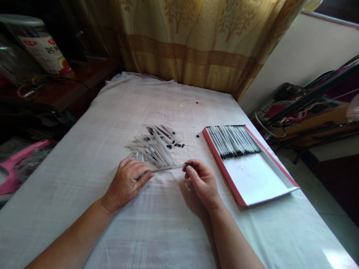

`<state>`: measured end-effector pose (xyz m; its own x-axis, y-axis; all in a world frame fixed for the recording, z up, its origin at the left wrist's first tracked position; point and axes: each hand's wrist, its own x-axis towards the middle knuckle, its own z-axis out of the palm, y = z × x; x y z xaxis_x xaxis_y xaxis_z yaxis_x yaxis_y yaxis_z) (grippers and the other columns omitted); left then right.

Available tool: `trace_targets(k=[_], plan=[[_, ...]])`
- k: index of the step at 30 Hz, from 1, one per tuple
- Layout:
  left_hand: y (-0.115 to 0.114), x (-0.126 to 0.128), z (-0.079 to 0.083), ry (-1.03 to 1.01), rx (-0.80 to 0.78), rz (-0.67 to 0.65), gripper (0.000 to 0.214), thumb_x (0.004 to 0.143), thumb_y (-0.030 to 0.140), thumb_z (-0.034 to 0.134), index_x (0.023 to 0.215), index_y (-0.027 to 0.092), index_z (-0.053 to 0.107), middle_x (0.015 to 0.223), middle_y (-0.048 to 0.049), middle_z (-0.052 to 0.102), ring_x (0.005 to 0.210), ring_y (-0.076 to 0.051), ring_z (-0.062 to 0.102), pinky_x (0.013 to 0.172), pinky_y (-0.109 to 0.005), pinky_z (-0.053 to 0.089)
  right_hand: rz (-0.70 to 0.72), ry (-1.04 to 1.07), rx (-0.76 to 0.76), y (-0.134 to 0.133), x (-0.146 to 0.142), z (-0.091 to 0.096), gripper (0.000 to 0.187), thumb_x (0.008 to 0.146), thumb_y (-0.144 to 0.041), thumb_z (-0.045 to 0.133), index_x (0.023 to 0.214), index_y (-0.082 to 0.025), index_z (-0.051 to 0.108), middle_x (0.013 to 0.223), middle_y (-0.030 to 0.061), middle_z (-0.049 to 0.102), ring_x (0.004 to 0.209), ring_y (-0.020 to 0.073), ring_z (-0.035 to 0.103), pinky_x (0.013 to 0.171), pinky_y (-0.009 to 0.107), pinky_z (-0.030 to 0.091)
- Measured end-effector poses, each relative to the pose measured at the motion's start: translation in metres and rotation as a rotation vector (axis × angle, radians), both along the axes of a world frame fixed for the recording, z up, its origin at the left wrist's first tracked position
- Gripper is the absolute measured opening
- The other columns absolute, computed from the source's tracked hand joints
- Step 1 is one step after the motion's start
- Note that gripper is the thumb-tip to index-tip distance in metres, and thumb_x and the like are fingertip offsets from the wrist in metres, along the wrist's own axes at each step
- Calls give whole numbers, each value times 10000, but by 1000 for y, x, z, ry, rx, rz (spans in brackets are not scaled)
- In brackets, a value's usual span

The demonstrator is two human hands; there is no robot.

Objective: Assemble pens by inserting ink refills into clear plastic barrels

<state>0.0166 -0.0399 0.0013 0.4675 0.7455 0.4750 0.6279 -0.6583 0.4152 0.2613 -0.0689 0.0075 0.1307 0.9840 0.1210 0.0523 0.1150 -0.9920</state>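
Note:
A slim clear pen [168,168] is held level between both hands, just above the cloth. My left hand [127,183] is closed on its left end, thumb and forefinger pinching the barrel. At the other end, my right hand [201,179] pinches the dark tip with thumb and fingers; the tip is partly covered. Behind the hands lies a loose pile of clear pen barrels [157,147], some with dark insides. Several small black end plugs [176,144] are scattered at the pile's right side.
To the right, a shallow red-edged box [234,185] holds a row of pens [232,140] with black ends towards me. A single black plug [198,136] and a small red piece [197,102] lie on the white cloth [134,231]. A curtain [190,48] hangs behind.

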Motion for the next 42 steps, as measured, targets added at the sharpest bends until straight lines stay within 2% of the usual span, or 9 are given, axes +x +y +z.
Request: trace_targets(k=[6,13,21,26,33,35,37,40,42], plan=[[-1,0,2,-76,61,68,246,948,418,567,887,203,671,804,-22,718,766,-184,647,827,-348,420,-14,-14,-29,0,-1,-2,147,809,-319,676,904,-207,683,724,15,705,577,131,622,538,250,516],[-2,1,4,-74,19,7,273,984,373,507,831,205,658,742,9,715,685,-150,650,720,-301,437,-45,41,-31,0,-1,-2,148,803,-319,686,901,-208,694,713,11,699,589,128,624,553,244,520],[-3,2,5,-121,-14,117,272,938,457,554,880,209,649,746,-10,680,686,-165,634,702,-294,494,-28,58,-197,1,-2,-2,302,745,-464,725,845,-182,682,660,15,670,504,114,554,408,201,424],[-2,2,6,-129,61,88,168,937,370,578,901,211,619,769,-15,675,704,-164,639,700,-286,505,-3,44,-230,2,-1,0,308,748,-484,715,733,-182,655,592,-5,626,455,89,484,413,198,402],[-3,1,6,-103,153,49,114,931,319,604,942,206,612,789,-14,680,727,-169,644,715,-287,496,27,60,-287,4,1,1,343,755,-492,708,642,-182,616,537,-14,589,445,89,471,414,197,383],[-2,1,5,-102,148,52,121,933,326,601,938,206,609,782,-11,675,726,-167,640,717,-283,496,34,65,-281,4,1,1,329,763,-489,704,675,-179,635,559,-12,607,447,86,477,425,200,390],[-2,1,4,-98,137,60,137,942,341,587,932,205,604,778,-11,670,724,-163,635,715,-278,497,40,84,-259,4,1,2,305,760,-474,710,832,-178,692,624,-4,651,477,92,511,455,206,416],[-2,2,4,-91,113,57,175,957,374,558,928,207,603,782,-13,674,723,-161,636,713,-279,500,68,97,-225,3,-1,1,413,745,-437,722,1080,-196,702,698,1,688,525,107,552,493,221,445],[-1,-1,4,-78,85,38,195,960,396,543,941,214,608,811,-20,691,756,-171,650,742,-292,506,98,64,-215,2,-2,1,353,734,-416,726,1012,-199,736,683,3,685,530,113,553,495,230,443]])
